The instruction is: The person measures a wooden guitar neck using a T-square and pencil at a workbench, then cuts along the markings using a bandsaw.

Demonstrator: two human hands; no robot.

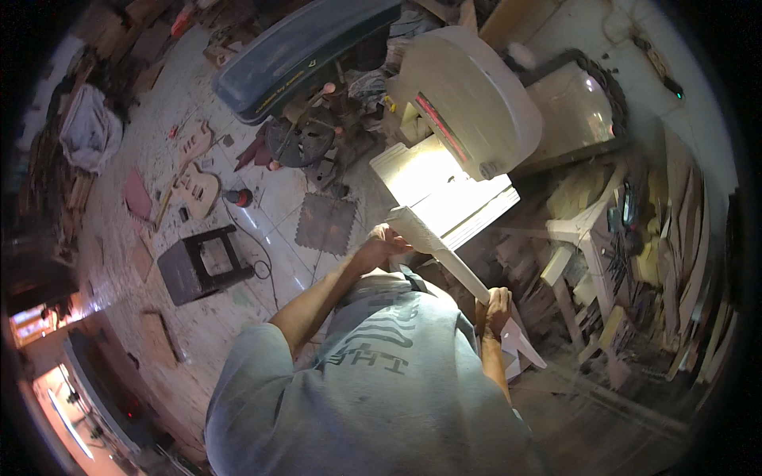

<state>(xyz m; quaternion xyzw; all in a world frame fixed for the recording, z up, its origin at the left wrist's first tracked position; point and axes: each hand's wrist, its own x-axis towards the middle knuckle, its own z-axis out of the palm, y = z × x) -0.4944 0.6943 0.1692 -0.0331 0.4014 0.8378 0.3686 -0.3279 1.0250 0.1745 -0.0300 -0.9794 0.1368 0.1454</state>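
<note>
A long, pale wooden piece (446,255), broad at its upper left end and slimmer toward the right, lies slantwise in front of my body. My left hand (387,240) is closed around its broad end, with some fingers hidden behind the wood. Lower down, my right hand (496,309) grips the slimmer part. Just beyond the piece stands what looks like a band saw, with a rounded beige housing (484,95) over a brightly lit work table (429,178). The broad end is close to the table's near edge; whether they touch I cannot tell.
On the floor at left lie a guitar-shaped wooden body (196,190), a dark stool (205,266) and a cord. A dark mat (326,224) is near the machine. A long dark case (305,55) lies behind. Stacked wood offcuts (587,278) crowd the right side.
</note>
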